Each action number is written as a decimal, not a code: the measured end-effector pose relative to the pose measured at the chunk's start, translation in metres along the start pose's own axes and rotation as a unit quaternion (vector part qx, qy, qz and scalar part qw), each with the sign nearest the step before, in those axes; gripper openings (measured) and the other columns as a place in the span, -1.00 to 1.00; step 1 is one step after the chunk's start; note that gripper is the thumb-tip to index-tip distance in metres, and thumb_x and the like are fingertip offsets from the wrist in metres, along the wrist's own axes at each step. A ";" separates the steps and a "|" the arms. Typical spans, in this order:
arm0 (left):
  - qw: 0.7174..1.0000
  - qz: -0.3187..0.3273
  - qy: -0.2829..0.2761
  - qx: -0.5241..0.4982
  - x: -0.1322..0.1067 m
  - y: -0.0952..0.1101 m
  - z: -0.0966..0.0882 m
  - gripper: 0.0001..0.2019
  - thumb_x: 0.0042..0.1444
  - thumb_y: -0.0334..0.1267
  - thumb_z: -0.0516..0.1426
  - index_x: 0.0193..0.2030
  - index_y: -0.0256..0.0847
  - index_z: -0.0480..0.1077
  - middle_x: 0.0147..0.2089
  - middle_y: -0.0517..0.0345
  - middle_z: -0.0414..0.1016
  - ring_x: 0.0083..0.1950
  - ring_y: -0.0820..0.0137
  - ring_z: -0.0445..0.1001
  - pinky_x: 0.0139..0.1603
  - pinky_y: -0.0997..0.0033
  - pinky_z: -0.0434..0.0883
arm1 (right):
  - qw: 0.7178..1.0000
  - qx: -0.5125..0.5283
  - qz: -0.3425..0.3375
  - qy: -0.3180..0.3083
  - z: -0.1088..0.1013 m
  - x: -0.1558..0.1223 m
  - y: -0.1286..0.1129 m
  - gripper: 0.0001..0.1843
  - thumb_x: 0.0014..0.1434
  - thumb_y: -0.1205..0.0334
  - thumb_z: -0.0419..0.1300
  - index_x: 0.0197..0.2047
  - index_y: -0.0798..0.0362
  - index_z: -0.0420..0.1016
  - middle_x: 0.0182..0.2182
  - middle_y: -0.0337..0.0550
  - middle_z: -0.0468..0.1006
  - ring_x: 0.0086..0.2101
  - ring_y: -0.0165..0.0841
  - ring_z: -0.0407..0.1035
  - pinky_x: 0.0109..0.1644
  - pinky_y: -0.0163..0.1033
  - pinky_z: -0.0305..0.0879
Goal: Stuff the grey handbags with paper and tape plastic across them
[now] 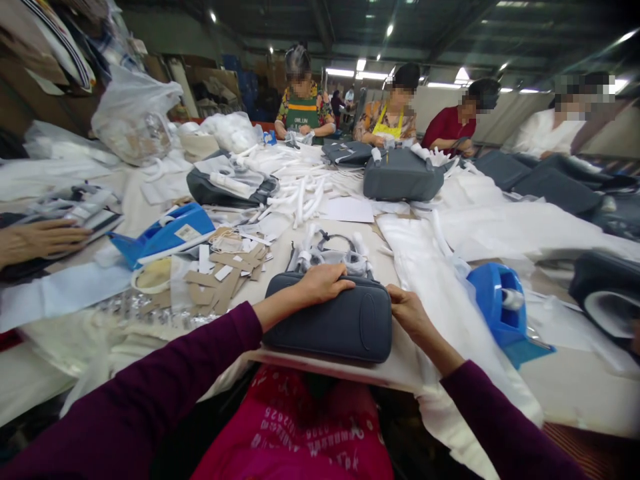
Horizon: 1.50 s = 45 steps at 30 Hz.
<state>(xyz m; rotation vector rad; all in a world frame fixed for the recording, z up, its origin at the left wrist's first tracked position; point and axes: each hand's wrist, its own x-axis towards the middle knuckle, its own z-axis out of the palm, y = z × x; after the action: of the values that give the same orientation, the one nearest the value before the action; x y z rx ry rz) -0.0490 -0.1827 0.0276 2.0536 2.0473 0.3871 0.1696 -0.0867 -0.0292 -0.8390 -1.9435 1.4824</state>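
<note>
A dark grey handbag (320, 323) lies in front of me at the table's near edge, its flat side with a curved stitched outline facing me. My left hand (324, 283) lies over the bag's upper edge, fingers curled against it. At the bag's upper right corner, my right hand (409, 312) pinches the edge; its fingertips are partly hidden, so any small part between them cannot be made out. Behind the bag, its wrapped handle (336, 245) stands up in clear film and white padding.
Blue tape dispensers stand left (167, 233) and right (500, 307). Cardboard scraps (227, 273) lie to the left, white foam sheets (425, 267) to the right. More grey bags (403, 175) and white tubes (305, 193) cover the far side. A co-worker's hand (45, 240) is at far left; several people sit opposite.
</note>
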 end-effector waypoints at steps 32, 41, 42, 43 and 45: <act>0.990 0.033 0.105 -0.085 -0.009 -0.020 0.038 -0.79 0.17 -0.39 -0.02 -0.04 -0.19 0.19 -0.20 0.13 0.46 -0.32 0.32 0.48 -0.40 0.41 0.35 | 0.912 -0.221 -0.294 0.181 0.126 0.008 -0.037 -0.66 0.22 0.48 -0.03 0.04 0.04 0.20 -0.02 0.01 0.27 0.03 -0.25 0.24 0.08 -0.03 0.30; 0.879 0.044 0.372 -0.297 -0.004 -0.023 0.025 -0.77 0.12 -0.54 -0.12 -0.25 -0.20 0.26 -0.14 0.05 0.32 -0.04 0.35 0.35 0.01 0.32 0.40 | 0.864 -0.382 -0.319 0.079 0.127 0.007 -0.033 -0.68 0.21 0.50 -0.03 -0.01 0.12 0.36 -0.10 0.03 0.42 -0.07 -0.15 0.27 0.02 0.03 0.34; 0.886 0.021 0.370 -0.280 0.000 -0.022 0.021 -0.75 0.12 -0.56 -0.12 -0.23 -0.22 0.28 -0.13 0.05 0.34 -0.02 0.36 0.35 0.04 0.32 0.39 | 0.855 -0.402 -0.319 0.065 0.127 0.007 -0.034 -0.69 0.20 0.51 -0.03 -0.05 0.12 0.40 -0.14 0.02 0.43 -0.11 -0.16 0.27 -0.01 0.02 0.35; 0.906 -0.008 0.344 -0.247 0.006 -0.021 0.016 -0.72 0.11 -0.58 -0.11 -0.18 -0.23 0.30 -0.10 0.04 0.36 0.01 0.37 0.35 0.08 0.33 0.36 | 0.852 -0.413 -0.318 0.058 0.127 0.007 -0.034 -0.69 0.19 0.52 -0.03 -0.08 0.12 0.43 -0.16 0.01 0.44 -0.13 -0.16 0.26 -0.03 0.01 0.35; 0.955 -0.068 0.241 -0.162 0.024 -0.020 0.007 -0.66 0.11 -0.63 -0.09 -0.06 -0.27 0.32 0.00 0.00 0.38 0.11 0.38 0.33 0.18 0.36 0.30 | 0.853 -0.414 -0.311 0.060 0.127 0.007 -0.034 -0.69 0.16 0.54 -0.01 -0.13 0.14 0.46 -0.17 0.02 0.45 -0.14 -0.16 0.25 -0.05 -0.02 0.35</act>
<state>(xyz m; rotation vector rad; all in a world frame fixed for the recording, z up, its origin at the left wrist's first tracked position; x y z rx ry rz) -0.0652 -0.1588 0.0156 1.7283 2.1713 1.2101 0.0659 -0.1680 -0.0260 -0.4953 -2.4333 0.1751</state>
